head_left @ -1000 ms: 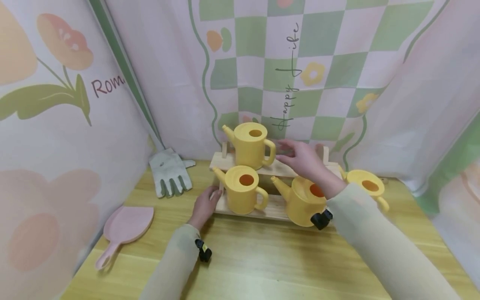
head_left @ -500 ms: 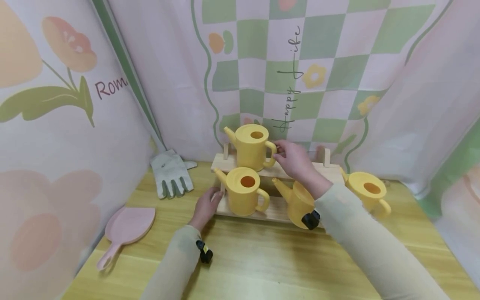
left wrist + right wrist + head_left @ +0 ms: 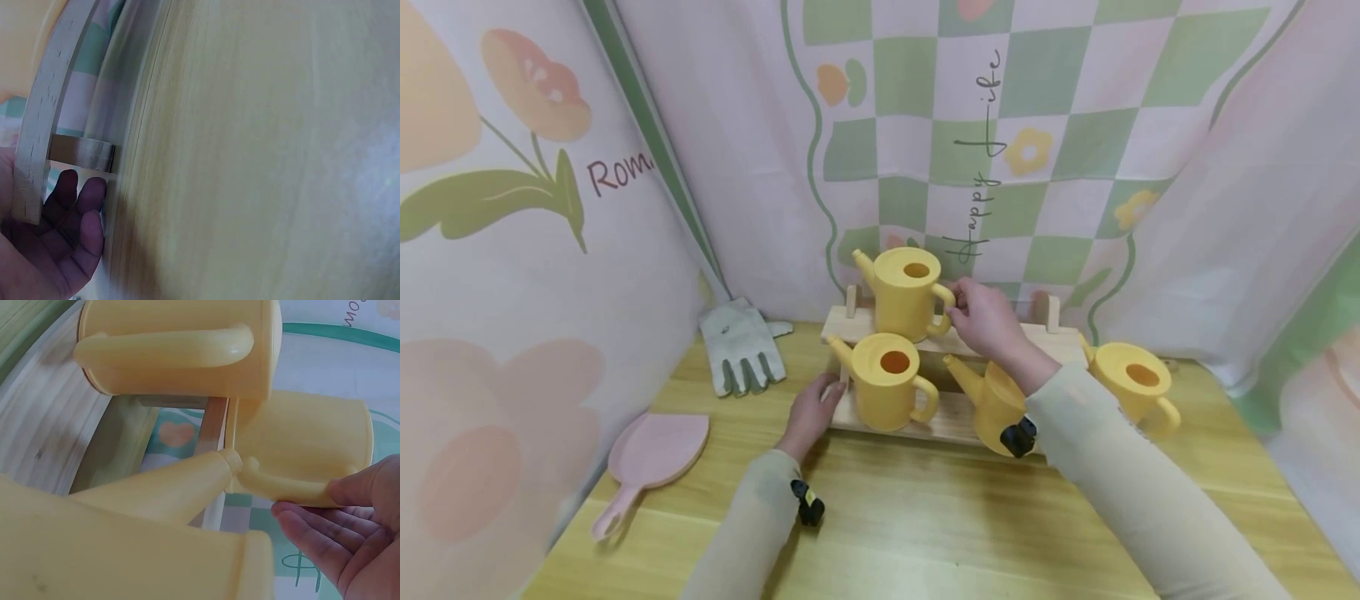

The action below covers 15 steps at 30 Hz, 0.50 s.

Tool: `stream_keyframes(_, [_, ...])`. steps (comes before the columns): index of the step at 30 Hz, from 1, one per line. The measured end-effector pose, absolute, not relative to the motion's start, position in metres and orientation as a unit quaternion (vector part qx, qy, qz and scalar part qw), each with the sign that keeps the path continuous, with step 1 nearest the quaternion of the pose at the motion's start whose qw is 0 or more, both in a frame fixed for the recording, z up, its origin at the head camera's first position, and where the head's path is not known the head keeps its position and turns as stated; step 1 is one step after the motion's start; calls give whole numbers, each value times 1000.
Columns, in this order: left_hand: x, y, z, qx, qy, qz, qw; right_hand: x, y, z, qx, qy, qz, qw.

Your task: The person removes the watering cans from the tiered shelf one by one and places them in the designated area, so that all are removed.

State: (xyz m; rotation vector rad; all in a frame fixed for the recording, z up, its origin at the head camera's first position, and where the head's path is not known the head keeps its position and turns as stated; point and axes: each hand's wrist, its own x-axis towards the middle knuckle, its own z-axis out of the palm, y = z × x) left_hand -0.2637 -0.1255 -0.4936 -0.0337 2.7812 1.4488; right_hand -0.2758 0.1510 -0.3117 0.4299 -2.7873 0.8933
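My right hand (image 3: 988, 321) pinches the handle of a yellow watering can (image 3: 902, 296) on the upper tier of a small wooden plant stand (image 3: 1052, 337). In the right wrist view, thumb and fingertips meet at that can's handle (image 3: 294, 489). At the stand's left end is my left hand (image 3: 810, 414); the left wrist view shows its fingers curled round the end of a wooden board (image 3: 39, 137). On the lower tier stand a second yellow can (image 3: 880, 392) at the left and a tilted one (image 3: 992, 408) at the right, partly hidden by my right wrist.
A fourth yellow can stands right of the stand, so several yellow cans (image 3: 1123, 375) are here. A grey-white work glove (image 3: 741, 346) and a pink dustpan (image 3: 658, 450) lie on the wooden table (image 3: 910, 517) at the left. Printed curtains (image 3: 745, 150) hang behind and beside it.
My right hand has moved left from beside the upper watering can and taken its handle. That can has since shifted slightly to the right. My left hand stays at the stand.
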Motion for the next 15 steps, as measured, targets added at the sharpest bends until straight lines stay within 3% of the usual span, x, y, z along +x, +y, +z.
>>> stream_keyframes(15, [-264,-125,-494,-6,885,466,1,-266,165,-304,117,-924,350,102])
